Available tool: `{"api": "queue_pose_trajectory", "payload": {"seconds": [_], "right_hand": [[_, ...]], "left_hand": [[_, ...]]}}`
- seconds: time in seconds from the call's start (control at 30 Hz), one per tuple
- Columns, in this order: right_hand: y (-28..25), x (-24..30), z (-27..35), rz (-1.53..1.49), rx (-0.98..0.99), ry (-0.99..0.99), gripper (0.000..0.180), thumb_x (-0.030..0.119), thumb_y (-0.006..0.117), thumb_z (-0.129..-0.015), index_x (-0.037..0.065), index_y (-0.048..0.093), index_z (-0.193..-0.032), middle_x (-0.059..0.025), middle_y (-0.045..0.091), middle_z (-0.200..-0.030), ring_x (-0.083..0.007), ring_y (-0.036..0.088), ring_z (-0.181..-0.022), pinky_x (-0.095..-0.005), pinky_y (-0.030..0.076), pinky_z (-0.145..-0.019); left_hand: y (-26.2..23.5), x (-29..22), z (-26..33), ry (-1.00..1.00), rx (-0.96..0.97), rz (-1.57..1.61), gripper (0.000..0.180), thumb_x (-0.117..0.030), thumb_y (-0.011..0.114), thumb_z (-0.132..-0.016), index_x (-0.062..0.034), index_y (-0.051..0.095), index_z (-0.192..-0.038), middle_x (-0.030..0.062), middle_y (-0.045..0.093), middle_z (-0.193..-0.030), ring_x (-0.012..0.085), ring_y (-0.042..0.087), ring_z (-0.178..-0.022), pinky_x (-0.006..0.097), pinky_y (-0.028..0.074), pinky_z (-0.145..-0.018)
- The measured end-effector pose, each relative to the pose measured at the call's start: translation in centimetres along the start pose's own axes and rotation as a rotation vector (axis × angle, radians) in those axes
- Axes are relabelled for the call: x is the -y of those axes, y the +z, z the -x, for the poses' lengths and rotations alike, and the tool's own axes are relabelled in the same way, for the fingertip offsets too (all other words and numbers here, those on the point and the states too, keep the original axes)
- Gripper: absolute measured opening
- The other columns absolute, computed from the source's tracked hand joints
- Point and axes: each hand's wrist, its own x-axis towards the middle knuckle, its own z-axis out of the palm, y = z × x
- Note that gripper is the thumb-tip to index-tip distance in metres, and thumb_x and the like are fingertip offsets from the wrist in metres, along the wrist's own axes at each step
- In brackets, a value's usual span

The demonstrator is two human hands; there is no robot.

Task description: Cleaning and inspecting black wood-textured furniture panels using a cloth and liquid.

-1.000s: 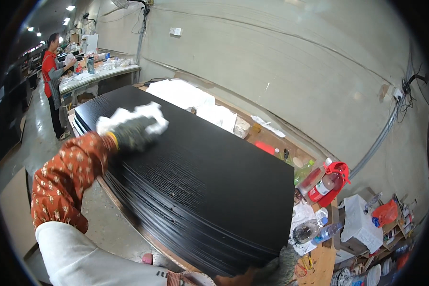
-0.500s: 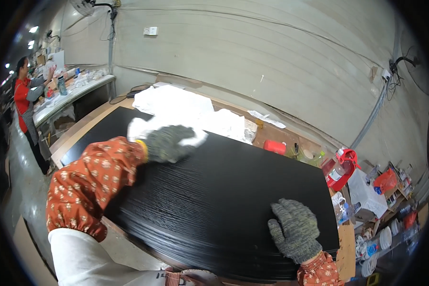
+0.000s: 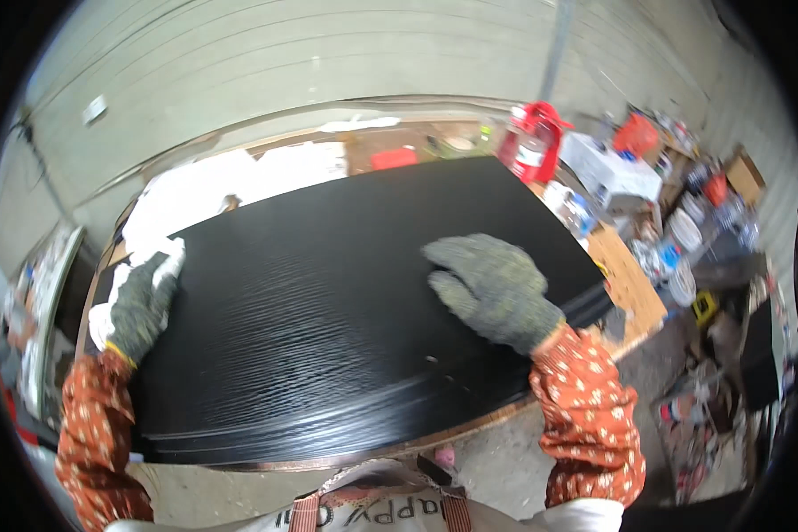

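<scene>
A glossy black panel (image 3: pixel 328 293) with fine ripple-like grain lies flat before me, seemingly the top of a stack of sheets. At its left edge my left hand (image 3: pixel 137 310), in a grey-green knitted glove, grips a white cloth (image 3: pixel 170 262) that sticks out on both sides of the fingers. My right hand (image 3: pixel 496 288), gloved alike, rests on the panel's right half. Its fingers are stretched out with the thumb apart, and it holds nothing. Orange flowered sleeves cover both forearms.
White cloths (image 3: pixel 195 191) are heaped behind the panel. A red object (image 3: pixel 394 159) and a red jug-like container (image 3: pixel 541 146) stand along the far edge. Bottles, tubs and a white box (image 3: pixel 612 168) crowd the right. A wooden board (image 3: pixel 625 284) juts out beside the panel.
My view has swung right and down. My left hand has moved with the cloth from the panel's far part to its left edge. My right hand now lies farther in on the panel.
</scene>
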Motion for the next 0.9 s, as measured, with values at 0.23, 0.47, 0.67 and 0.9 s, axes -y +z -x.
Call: {"api": "queue_pose_trajectory", "payload": {"seconds": [0.23, 0.47, 0.67, 0.9], "right_hand": [[-1.9, 1.1, 5.5, 0.031, -0.251, -0.433, 0.032, 0.024, 0.054, -0.083, 0.002, 0.060, -0.106, -0.0151, 0.062, -0.099, -0.0308, 0.061, -0.089, -0.0393, 0.049, -0.079], [-8.5, -11.2, 13.6, -0.111, -0.342, 0.199, 0.033, 0.020, 0.063, -0.084, 0.003, 0.063, -0.112, -0.0158, 0.066, -0.103, -0.0260, 0.064, -0.095, -0.0361, 0.050, -0.086], [-0.6, -25.7, 20.0, -0.592, -0.562, 0.648, 0.038, 0.017, 0.064, -0.085, 0.001, 0.057, -0.118, -0.0157, 0.066, -0.105, -0.0245, 0.064, -0.097, -0.0331, 0.050, -0.086], [6.4, -28.3, 13.2, -0.346, -0.057, 0.746, 0.083, 0.025, 0.071, -0.076, 0.005, 0.026, -0.143, -0.0218, 0.053, -0.126, -0.0334, 0.055, -0.114, -0.0425, 0.042, -0.098]], "left_hand": [[0.3, -17.8, 2.0, 0.714, 0.086, 0.104, 0.047, -0.016, 0.063, -0.080, -0.0022, 0.054, -0.124, 0.0177, 0.053, -0.127, 0.0356, 0.050, -0.117, 0.044, 0.040, -0.098], [1.4, -21.2, 0.6, 0.442, 0.060, 0.079, 0.040, -0.009, 0.060, -0.084, -0.0027, 0.055, -0.123, 0.0169, 0.056, -0.125, 0.0317, 0.052, -0.117, 0.039, 0.040, -0.099], [4.3, -23.6, -1.1, 0.307, -0.054, 0.051, 0.039, -0.011, 0.058, -0.089, -0.0010, 0.052, -0.125, 0.0179, 0.055, -0.125, 0.0326, 0.051, -0.117, 0.040, 0.038, -0.101], [4.6, -25.0, -1.4, 0.158, 0.006, 0.063, 0.039, -0.016, 0.055, -0.091, -0.0032, 0.051, -0.129, 0.0146, 0.053, -0.130, 0.0286, 0.047, -0.123, 0.038, 0.034, -0.104]]}}
